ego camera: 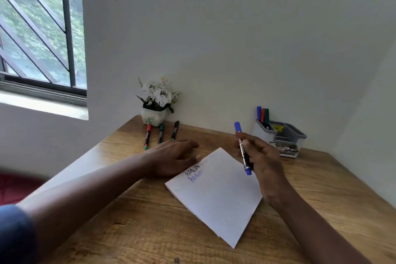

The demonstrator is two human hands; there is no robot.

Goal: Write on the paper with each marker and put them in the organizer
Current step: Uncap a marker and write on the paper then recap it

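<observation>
With a blue line on the paper (216, 195), the right hand (260, 156) pinches the blue marker (242, 150) above the paper's far edge, the left hand (173, 156) lies flat on its corner, and next, I judge, the marker goes into the organizer (260, 133) beyond the paper.

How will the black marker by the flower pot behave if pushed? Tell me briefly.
The black marker looks round-barrelled and lies loose on the wooden table, so it would probably roll if pushed sideways. It seems slim and light, likely stiff, easy to pinch up.
</observation>
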